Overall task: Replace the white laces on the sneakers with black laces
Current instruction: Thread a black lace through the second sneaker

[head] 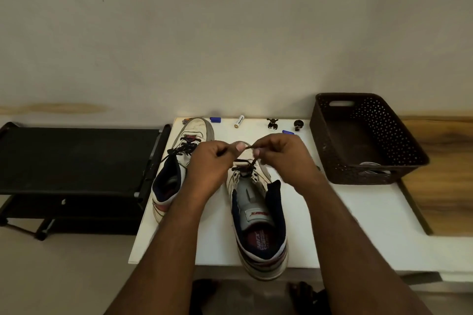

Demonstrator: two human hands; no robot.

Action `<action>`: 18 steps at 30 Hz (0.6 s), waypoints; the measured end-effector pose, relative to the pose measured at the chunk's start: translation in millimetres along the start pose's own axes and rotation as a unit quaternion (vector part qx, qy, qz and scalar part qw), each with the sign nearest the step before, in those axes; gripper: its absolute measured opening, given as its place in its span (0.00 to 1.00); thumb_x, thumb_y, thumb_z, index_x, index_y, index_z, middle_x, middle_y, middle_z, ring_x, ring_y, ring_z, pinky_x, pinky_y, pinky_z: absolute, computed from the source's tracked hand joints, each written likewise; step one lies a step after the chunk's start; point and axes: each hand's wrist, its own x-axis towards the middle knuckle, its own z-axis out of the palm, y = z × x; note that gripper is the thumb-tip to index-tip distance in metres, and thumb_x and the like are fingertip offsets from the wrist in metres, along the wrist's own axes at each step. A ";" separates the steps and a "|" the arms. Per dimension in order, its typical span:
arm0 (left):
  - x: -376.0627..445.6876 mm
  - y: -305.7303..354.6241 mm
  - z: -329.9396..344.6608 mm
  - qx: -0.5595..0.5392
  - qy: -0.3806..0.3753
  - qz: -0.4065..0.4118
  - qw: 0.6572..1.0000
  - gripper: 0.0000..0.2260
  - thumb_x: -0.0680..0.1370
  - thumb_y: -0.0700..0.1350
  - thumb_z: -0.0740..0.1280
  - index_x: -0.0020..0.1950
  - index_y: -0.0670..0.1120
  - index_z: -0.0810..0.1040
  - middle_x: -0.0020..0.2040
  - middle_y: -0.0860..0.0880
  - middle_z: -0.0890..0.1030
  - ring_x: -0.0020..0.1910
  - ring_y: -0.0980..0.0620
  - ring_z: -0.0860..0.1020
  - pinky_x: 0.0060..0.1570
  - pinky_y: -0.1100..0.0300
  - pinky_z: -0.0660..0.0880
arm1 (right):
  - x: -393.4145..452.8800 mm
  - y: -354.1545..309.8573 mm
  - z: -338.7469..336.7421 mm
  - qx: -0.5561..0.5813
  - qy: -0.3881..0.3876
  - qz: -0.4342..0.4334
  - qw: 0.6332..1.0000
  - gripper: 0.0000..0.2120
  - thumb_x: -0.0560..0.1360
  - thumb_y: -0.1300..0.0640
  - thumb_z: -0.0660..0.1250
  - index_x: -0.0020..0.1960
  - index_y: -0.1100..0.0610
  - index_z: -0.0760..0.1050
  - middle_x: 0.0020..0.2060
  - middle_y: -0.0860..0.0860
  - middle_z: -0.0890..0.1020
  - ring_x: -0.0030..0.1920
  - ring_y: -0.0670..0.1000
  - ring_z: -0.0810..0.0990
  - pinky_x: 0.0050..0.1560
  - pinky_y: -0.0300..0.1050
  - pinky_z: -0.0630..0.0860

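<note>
Two white sneakers with navy collars stand on a white table, toes pointing away from me. The left sneaker has black laces threaded across its front. The right sneaker carries a black lace only in its lowest eyelets, with the tongue bare. Above its toe, my left hand and my right hand each pinch an end of that black lace, fingers curled, the two hands close together.
A dark brown perforated basket stands at the right with something pale lying inside. Small items line the table's far edge: a battery, blue caps, two little dark figures. A black rack stands left of the table.
</note>
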 end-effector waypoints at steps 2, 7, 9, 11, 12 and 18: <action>1.3 -11.0 -2.9 0.040 0.013 -0.034 0.999 0.20 0.77 0.56 0.68 0.42 0.37 0.81 0.34 0.38 0.80 0.29 0.51 0.75 0.33 0.56 0.75 | 3.6 3.5 -7.5 -0.010 0.042 0.013 0.999 0.10 0.75 0.65 0.68 0.51 0.53 0.82 0.36 0.48 0.81 0.30 0.41 0.76 0.37 0.38 0.74; 9.8 -14.9 6.9 0.174 -0.066 -0.093 0.978 0.09 0.70 0.51 0.75 0.43 0.46 0.81 0.37 0.49 0.80 0.37 0.50 0.79 0.40 0.56 0.78 | 1.0 2.4 -3.8 -0.089 -0.004 0.033 0.995 0.06 0.76 0.58 0.68 0.50 0.56 0.83 0.43 0.47 0.84 0.43 0.41 0.80 0.44 0.38 0.75; 13.5 -12.1 15.4 0.204 -0.110 -0.096 0.968 0.13 0.67 0.49 0.76 0.48 0.48 0.80 0.43 0.49 0.80 0.42 0.50 0.79 0.43 0.55 0.79 | -1.0 2.0 0.1 -0.102 -0.038 0.055 0.992 0.07 0.76 0.55 0.69 0.51 0.56 0.83 0.46 0.50 0.85 0.48 0.47 0.80 0.50 0.42 0.75; 18.5 -13.5 22.0 0.207 -0.117 -0.076 0.968 0.22 0.64 0.47 0.78 0.57 0.51 0.79 0.53 0.47 0.80 0.49 0.49 0.79 0.50 0.52 0.79 | -1.5 3.1 1.9 -0.106 -0.060 0.065 0.990 0.08 0.75 0.54 0.70 0.50 0.56 0.84 0.45 0.52 0.85 0.48 0.50 0.80 0.49 0.45 0.75; 20.3 -14.3 24.6 0.199 -0.113 -0.064 0.971 0.25 0.64 0.46 0.79 0.60 0.51 0.79 0.56 0.46 0.80 0.52 0.49 0.79 0.54 0.51 0.79 | -1.3 4.2 1.9 -0.114 -0.067 0.065 0.989 0.07 0.75 0.54 0.70 0.49 0.56 0.85 0.44 0.52 0.85 0.48 0.51 0.80 0.49 0.46 0.75; 19.0 -18.2 32.9 0.121 -0.051 -0.083 0.988 0.08 0.70 0.41 0.75 0.48 0.47 0.86 0.47 0.49 0.85 0.45 0.53 0.81 0.50 0.57 0.78 | -2.1 7.8 -1.6 -0.122 -0.093 0.072 0.986 0.05 0.72 0.60 0.72 0.48 0.58 0.84 0.41 0.50 0.84 0.38 0.44 0.78 0.36 0.34 0.73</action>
